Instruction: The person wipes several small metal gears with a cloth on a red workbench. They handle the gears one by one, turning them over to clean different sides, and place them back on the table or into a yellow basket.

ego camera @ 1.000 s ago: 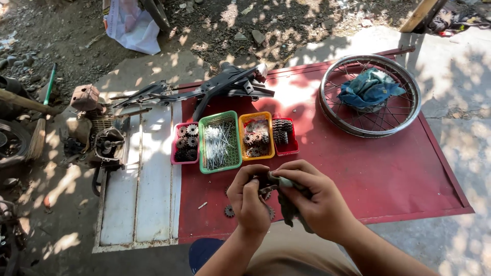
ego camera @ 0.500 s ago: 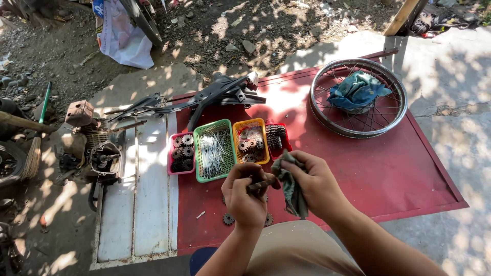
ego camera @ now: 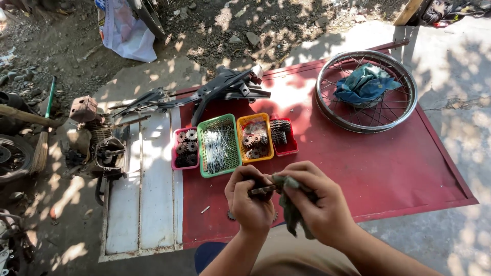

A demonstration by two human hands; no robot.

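Head view: my left hand (ego camera: 249, 199) pinches a small dark gear (ego camera: 263, 190), fingers closed. My right hand (ego camera: 313, 200), closed on a grimy rag (ego camera: 292, 209), has pressed back against the gear after lifting off; wiping continues. Sorting baskets (ego camera: 220, 144) sit just beyond.

The right hand (ego camera: 314, 204) is back in against the left hand (ego camera: 250, 202) — half a second ago it had drawn away with the grey rag (ego camera: 291, 212) hanging free. Now the rag is pressed onto the small metal part (ego camera: 262, 190) again, fingers curled over it — both hands closer to the red sheet's near edge.
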